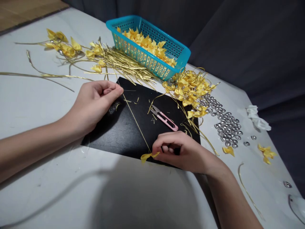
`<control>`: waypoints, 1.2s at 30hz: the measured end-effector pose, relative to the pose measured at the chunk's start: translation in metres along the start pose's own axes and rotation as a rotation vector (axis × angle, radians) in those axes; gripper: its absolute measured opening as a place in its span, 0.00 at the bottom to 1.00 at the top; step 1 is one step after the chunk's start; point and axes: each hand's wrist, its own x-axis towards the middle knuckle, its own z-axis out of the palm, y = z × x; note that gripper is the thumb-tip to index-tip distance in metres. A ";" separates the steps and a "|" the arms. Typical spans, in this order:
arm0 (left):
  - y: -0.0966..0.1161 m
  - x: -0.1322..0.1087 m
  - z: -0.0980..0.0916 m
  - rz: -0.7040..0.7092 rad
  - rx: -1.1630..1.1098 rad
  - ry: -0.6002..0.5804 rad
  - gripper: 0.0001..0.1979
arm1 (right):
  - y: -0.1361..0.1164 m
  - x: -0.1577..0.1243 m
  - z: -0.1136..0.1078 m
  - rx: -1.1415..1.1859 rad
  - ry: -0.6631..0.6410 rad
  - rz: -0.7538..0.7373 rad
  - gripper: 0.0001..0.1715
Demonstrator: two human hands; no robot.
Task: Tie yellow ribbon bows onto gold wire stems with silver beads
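Note:
My left hand [95, 103] is closed in a pinch on one end of a thin gold cord [136, 122], above the black mat [111, 133]. The cord runs taut and slanting down to my right hand [177, 148]. There my right hand, thumb and finger together, pinches a small yellow ribbon bow [148, 156] at the cord's lower end, by the mat's front edge. Between the hands, a pair of pink thread snips [165, 120] lies on the mat among short cord scraps.
Behind the mat stands a blue basket [147, 57] of yellow ribbon bows. A bundle of gold cords [128, 65] lies before it. Finished-looking bows on cords [190, 86] pile at the right, beside many silver heart-shaped beads [228, 127]. Crumpled white tissue [258, 119] lies near the right edge.

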 end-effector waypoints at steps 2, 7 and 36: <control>0.000 0.001 0.000 -0.009 -0.001 0.028 0.06 | -0.001 0.000 0.000 -0.004 -0.019 0.014 0.04; -0.003 0.005 -0.002 0.003 0.022 0.043 0.08 | -0.001 0.000 0.000 0.009 -0.021 0.072 0.03; -0.004 0.007 -0.006 0.057 0.081 0.124 0.05 | -0.002 0.009 0.009 0.431 0.099 0.256 0.09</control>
